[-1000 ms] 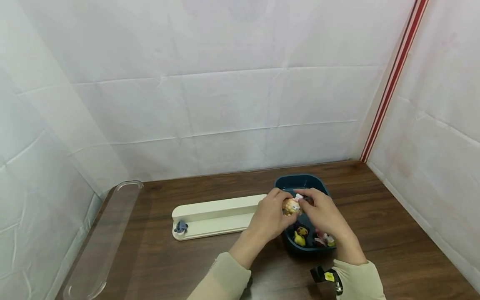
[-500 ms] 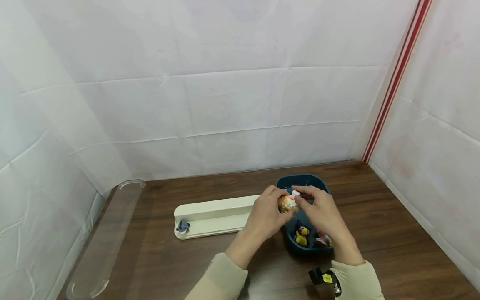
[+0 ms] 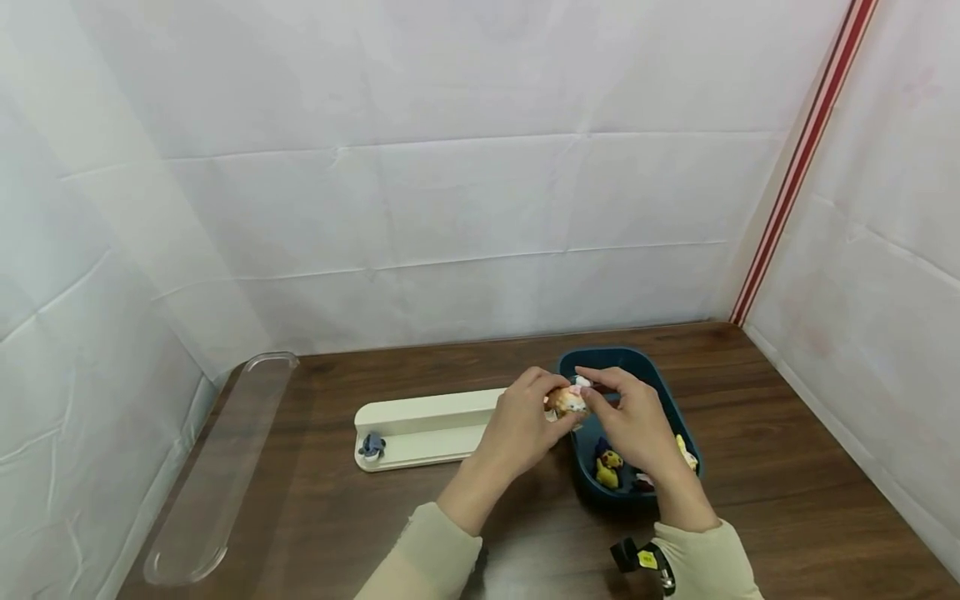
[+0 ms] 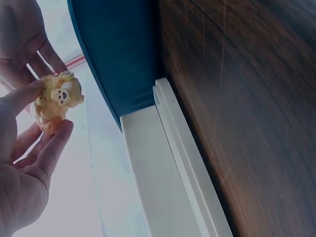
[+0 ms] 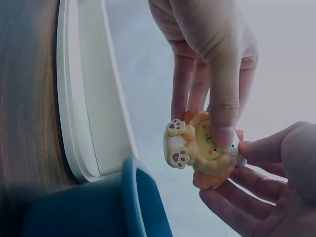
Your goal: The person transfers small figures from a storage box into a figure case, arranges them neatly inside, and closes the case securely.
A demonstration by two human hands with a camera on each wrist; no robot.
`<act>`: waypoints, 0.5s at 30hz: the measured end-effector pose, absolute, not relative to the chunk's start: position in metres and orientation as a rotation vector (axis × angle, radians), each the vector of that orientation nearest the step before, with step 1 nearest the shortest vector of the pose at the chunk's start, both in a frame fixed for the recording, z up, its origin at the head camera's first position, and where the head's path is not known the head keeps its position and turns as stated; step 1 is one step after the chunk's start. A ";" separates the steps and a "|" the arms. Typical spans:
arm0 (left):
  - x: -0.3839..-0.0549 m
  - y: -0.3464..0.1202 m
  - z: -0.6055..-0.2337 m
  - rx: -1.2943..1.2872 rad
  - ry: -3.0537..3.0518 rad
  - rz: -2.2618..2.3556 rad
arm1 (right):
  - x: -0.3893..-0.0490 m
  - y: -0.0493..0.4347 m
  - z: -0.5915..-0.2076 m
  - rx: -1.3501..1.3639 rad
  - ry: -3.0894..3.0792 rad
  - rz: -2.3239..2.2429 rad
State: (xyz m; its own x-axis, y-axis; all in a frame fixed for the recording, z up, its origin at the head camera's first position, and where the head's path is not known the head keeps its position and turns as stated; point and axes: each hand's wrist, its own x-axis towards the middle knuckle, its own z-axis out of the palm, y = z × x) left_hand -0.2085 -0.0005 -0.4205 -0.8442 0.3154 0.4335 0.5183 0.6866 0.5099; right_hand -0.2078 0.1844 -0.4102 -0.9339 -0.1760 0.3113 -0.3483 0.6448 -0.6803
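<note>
Between both hands is a small yellow-orange lion-like figurine (image 3: 567, 402) with paw pads on its feet (image 5: 177, 158). My left hand (image 3: 521, 425) pinches its body between thumb and fingers, the thumb lying over its face in the right wrist view. At its white-and-pink top, my right hand (image 3: 637, 425) pinches with thumb and fingers. They hold it in the air over the left rim of a dark blue bin (image 3: 678, 408). Inside the bin lie a yellow figurine (image 3: 607, 471) and other small figures, partly hidden by the right hand.
A long cream tray (image 3: 435, 442) stands left of the bin, with a blue-grey figurine (image 3: 372, 446) at its left end. Farther left on the brown wooden table (image 3: 315, 533) lies a long clear plastic cover (image 3: 225, 467). White sheeting walls the back and sides.
Both hands have shifted left with the figurine, away from the bin's middle. A pale yellow figure at the bin's right side has come into sight. The head view has turned slightly.
</note>
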 end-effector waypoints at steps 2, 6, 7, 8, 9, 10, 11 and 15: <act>-0.209 -0.003 -0.420 -0.671 -2.579 -0.926 | -0.207 0.182 -0.409 0.442 -2.633 1.157; -0.210 -0.009 -0.418 -0.691 -2.568 -0.945 | -0.207 0.177 -0.408 0.465 -2.607 1.168; -0.210 -0.011 -0.417 -0.697 -2.565 -0.952 | -0.207 0.175 -0.408 0.467 -2.604 1.175; -0.210 -0.013 -0.417 -0.703 -2.564 -0.960 | -0.208 0.174 -0.409 0.468 -2.603 1.182; -0.211 -0.015 -0.417 -0.708 -2.563 -0.966 | -0.208 0.173 -0.409 0.470 -2.603 1.185; -0.211 -0.017 -0.417 -0.713 -2.560 -0.971 | -0.208 0.171 -0.410 0.472 -2.604 1.189; -0.211 -0.019 -0.417 -0.718 -2.558 -0.986 | -0.209 0.170 -0.411 0.475 -2.605 1.193; -0.212 -0.027 -0.418 -0.721 -2.556 -1.027 | -0.212 0.163 -0.413 0.497 -2.603 1.197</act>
